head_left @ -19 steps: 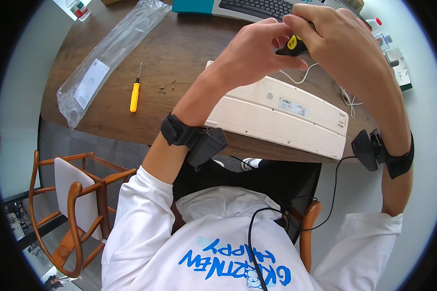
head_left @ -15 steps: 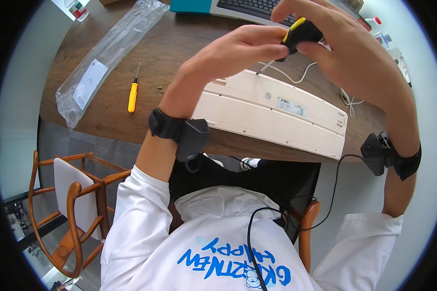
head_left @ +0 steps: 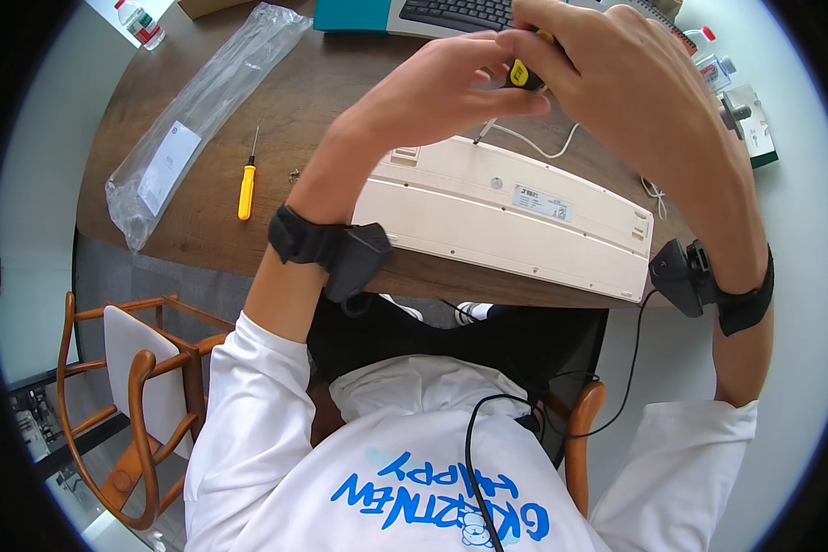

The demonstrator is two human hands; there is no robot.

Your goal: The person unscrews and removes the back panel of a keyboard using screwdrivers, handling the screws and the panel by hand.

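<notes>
My left hand (head_left: 423, 92) curls around the black-and-yellow screwdriver (head_left: 524, 75) from the left, its fingertips at the handle. My right hand (head_left: 607, 78) grips the same handle from above and hides much of it. The metal shaft runs down to the back edge of an upturned cream keyboard (head_left: 496, 220), which lies along the front of the wooden table (head_left: 202, 235), with a label and screw holes on its underside. A white cable lies behind it. A second, yellow screwdriver (head_left: 247, 193) lies to the left beside a few small screws (head_left: 293, 177).
A clear plastic sleeve (head_left: 235, 78) with a white paper lies at left. A bottle (head_left: 140, 26) stands at back left. A teal keyboard box (head_left: 350, 17) is at the back. Bottles and a small box (head_left: 759, 133) are at right. A wooden chair (head_left: 143, 414) stands left.
Both hands and the screwdriver handle have shifted left. My right hand's fingers have closed back over the handle after lifting from it. The keyboard has shifted very slightly left.
</notes>
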